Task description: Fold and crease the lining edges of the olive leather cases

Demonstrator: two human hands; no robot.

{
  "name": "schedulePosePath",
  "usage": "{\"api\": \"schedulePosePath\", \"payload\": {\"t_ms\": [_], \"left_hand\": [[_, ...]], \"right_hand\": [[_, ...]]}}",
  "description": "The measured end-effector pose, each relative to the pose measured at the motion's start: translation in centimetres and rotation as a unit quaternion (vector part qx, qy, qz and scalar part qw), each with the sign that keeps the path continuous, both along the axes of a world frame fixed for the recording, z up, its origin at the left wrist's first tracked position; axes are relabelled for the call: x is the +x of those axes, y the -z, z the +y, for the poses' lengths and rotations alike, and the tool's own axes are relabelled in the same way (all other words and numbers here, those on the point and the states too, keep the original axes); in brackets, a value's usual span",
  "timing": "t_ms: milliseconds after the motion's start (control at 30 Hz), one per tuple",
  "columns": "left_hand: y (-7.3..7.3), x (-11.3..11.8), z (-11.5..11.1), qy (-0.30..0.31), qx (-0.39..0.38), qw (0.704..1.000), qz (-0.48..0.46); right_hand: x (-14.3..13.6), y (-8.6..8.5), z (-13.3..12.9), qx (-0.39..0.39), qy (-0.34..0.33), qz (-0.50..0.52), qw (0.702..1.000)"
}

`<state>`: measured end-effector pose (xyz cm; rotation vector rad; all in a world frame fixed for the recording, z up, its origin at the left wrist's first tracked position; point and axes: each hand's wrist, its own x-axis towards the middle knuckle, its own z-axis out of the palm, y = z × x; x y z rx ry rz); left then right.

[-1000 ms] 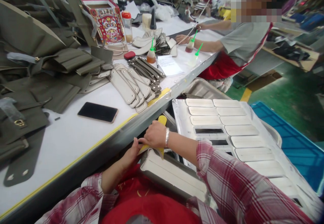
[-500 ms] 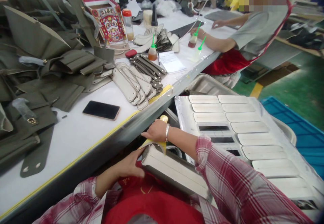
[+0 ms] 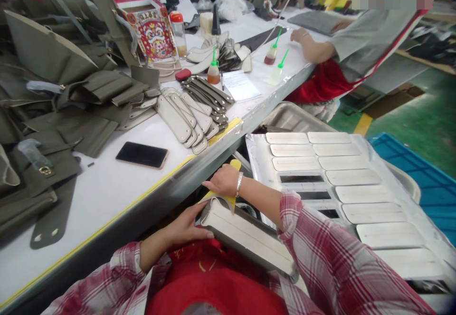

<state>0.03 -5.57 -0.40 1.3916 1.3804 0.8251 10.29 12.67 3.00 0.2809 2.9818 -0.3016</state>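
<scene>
A long piece with a pale face and grey-green sides (image 3: 249, 235) lies slanted in front of my red apron. My left hand (image 3: 185, 225) grips its near left end, thumb on the pale face and fingers behind. My right hand (image 3: 224, 180) is closed around a yellow tool (image 3: 235, 165), whose wide yellow blade rests at the upper left end of the piece, beside a curled grey-green flap. Pale oval-ended strips (image 3: 292, 164) lie in rows on a white board (image 3: 256, 156) to the right of my right forearm.
The white table (image 3: 103, 182) bears a phone (image 3: 141, 154), stacked straps (image 3: 174, 119), grey-green leather pieces (image 3: 103, 87), a bottle with amber liquid (image 3: 213, 73) and a red box (image 3: 155, 32). A person's arm (image 3: 313, 48) rests at the far side. Blue crate (image 3: 409, 167) at right.
My left thumb has moved right onto the pale face of the piece. My right hand has shifted slightly right with the yellow tool. The other person's hand has drawn away from the green-tipped bottle.
</scene>
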Motion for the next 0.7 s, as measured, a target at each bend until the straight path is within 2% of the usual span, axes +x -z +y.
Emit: {"api": "schedulePosePath", "payload": {"t_ms": [200,333,467,700], "left_hand": [[0.0,0.5,0.3,-0.015,-0.001,0.997,-0.071],[0.9,0.9,0.0,-0.077,-0.008,0.991,-0.108],[1.6,0.9,-0.7,-0.132,-0.024,0.986,-0.099],[1.9,0.4,-0.7,-0.107,-0.026,0.989,-0.094]], "right_hand": [[-0.9,-0.4,-0.2,0.0,-0.039,0.007,0.999],[-1.4,-0.8,-0.2,-0.005,-0.077,-0.013,0.997],[-1.9,-1.1,-0.1,0.003,-0.113,-0.032,0.993],[-2.4,-0.7,-0.2,0.009,-0.107,-0.041,0.993]]}}
